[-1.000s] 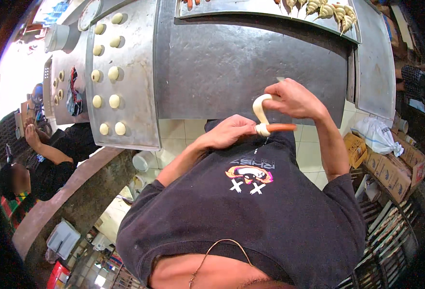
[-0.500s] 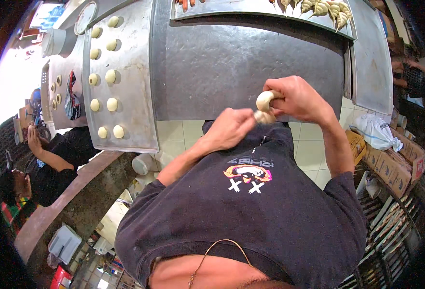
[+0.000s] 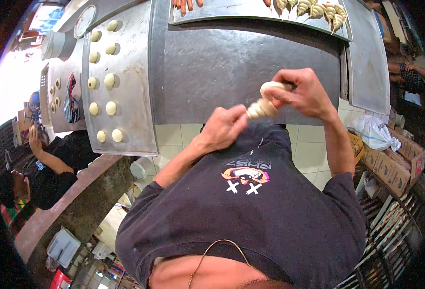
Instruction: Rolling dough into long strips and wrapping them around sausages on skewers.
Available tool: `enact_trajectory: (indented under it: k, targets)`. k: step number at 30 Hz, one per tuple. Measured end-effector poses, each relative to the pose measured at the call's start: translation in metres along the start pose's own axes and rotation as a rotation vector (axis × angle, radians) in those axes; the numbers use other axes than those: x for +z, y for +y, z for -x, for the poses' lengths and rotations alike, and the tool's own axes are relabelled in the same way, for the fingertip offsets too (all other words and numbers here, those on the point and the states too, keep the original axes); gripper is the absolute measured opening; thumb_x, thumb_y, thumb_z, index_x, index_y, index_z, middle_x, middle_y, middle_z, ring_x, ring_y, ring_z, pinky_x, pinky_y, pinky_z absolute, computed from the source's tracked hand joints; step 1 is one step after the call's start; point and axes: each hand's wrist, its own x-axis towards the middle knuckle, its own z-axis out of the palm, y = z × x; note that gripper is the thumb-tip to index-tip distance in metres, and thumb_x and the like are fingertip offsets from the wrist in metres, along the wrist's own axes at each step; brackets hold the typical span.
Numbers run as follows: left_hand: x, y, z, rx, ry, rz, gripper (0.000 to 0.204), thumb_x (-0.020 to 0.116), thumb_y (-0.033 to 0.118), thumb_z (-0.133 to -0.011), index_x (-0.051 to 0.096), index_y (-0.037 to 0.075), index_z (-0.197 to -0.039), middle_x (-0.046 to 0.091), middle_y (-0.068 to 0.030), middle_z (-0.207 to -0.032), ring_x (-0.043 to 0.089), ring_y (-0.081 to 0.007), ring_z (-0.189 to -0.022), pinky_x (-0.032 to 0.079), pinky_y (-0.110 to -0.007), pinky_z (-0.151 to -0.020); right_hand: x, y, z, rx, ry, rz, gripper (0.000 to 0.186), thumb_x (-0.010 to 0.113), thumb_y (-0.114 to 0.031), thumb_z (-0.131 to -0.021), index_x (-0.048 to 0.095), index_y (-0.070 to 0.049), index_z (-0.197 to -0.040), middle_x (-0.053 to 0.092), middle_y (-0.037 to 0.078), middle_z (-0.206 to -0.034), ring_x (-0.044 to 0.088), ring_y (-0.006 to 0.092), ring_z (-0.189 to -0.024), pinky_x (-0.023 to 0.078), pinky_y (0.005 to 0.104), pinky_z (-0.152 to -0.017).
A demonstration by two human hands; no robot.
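Left of the metal table [image 3: 207, 62], well apart, is a co-worker in a dark shirt [image 3: 60, 149]. Along the table's left side, a flat tray [image 3: 133, 96] bears two rows of dough balls [image 3: 110, 108]. At the table's far edge, a second tray [image 3: 231, 12] carries sausages [image 3: 189, 5] toward its left end. At the table's near edge, my left hand [image 3: 224, 126] pinches the narrow end of a coiled dough [image 3: 261, 110] between thumb and fingers. The coil, partly blurred, is held just right of that hand; I cannot tell what lies inside it. From it a dough strip [image 3: 269, 88] loops into my right hand [image 3: 304, 94], over the table's right part, thumb and fingers closed on the strip. Shaped pieces [image 3: 313, 9] lie beyond the table's far edge. Right of the table, a white bag [image 3: 374, 132] rests by cartons [image 3: 388, 168].
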Motion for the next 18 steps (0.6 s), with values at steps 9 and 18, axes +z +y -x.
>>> enact_trajectory:
  k: [9, 18]
  targets:
    - [-0.011, 0.0, 0.007, 0.116, 0.155, 0.054, 0.021, 0.056, 0.013, -0.096, 0.056, 0.002, -0.077, 0.038, -0.0062, -0.055, 0.039, -0.0107, -0.05, 0.036, -0.032, -0.047, 0.012, 0.049, 0.005, 0.05, -0.168, -0.377, 0.02, 0.07, -0.008, -0.088, 0.071, -0.002, -0.107, 0.068, 0.001, -0.084, 0.057, 0.0052, -0.076, 0.048, 0.0245, -0.066]
    - [0.001, -0.012, -0.011, 0.004, 0.5, -0.33, 0.023, 0.059, 0.019, -0.095, 0.052, 0.004, -0.079, 0.047, -0.0118, -0.053, 0.053, -0.0241, -0.045, 0.041, -0.038, -0.046, 0.028, -0.013, 0.012, -0.091, 0.353, 0.029, 0.028, 0.065, 0.002, -0.087, 0.07, -0.001, -0.115, 0.073, 0.012, -0.097, 0.07, 0.0163, -0.083, 0.056, 0.0285, -0.074]
